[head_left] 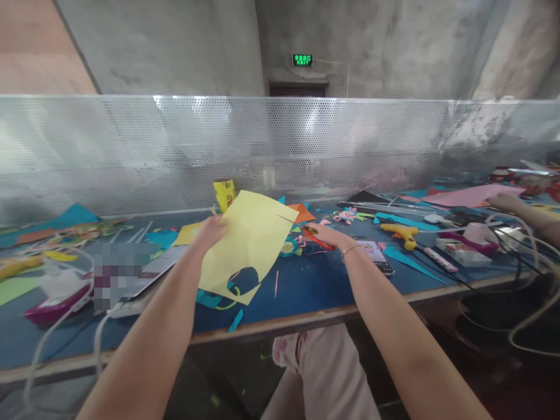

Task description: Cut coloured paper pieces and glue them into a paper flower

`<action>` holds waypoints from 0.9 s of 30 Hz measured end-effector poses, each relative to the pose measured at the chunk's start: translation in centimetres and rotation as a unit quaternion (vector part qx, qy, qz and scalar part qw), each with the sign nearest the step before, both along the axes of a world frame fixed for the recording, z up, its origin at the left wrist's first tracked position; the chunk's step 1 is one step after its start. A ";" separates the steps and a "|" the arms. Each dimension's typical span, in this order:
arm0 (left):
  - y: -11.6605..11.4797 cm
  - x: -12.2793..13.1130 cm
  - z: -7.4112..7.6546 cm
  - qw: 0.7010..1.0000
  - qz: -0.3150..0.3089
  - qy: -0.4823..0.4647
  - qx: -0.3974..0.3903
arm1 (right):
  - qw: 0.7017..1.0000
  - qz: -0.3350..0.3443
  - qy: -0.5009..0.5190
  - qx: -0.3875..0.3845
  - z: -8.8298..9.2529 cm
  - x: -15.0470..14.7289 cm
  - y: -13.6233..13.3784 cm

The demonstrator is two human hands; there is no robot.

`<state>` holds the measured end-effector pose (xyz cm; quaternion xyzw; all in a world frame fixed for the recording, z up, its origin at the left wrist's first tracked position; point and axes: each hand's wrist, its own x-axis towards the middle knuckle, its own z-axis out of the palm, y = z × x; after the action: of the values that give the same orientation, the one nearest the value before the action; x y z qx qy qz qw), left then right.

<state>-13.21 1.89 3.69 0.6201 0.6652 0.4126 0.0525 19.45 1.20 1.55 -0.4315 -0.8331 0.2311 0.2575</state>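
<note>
My left hand (211,231) is closed on the upper left edge of a yellow sheet of paper (251,242), holding it tilted above the blue table (306,289). A curved piece is cut out of the sheet's lower edge. My right hand (321,233) grips red-handled scissors (317,238) at the sheet's right edge, the thin blades reaching into the paper. A bracelet sits on my right wrist.
A phone (377,255) lies just right of my right hand. A yellow glue gun (401,233), paper scraps and cables lie further right, where another person's hand (507,202) rests by pink paper (470,195). A perforated metal screen (280,151) backs the table.
</note>
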 end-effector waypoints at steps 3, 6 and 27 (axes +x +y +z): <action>0.3 0.2 -0.3 0.997 0.049 0.054 0.002 | 1.000 -0.006 0.003 0.003 0.1 0.0 -0.1; 0.3 0.0 -0.5 0.994 0.072 0.075 0.022 | 1.000 0.011 0.006 -0.002 0.1 0.2 0.2; 0.4 -0.6 -0.6 0.996 0.065 0.039 0.037 | 0.996 0.014 0.078 -0.051 1.5 0.1 -1.5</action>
<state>-13.85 2.32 3.06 0.5929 0.6899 0.4147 -0.0234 19.57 -0.32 3.08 -0.4130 -0.8037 0.3095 0.2960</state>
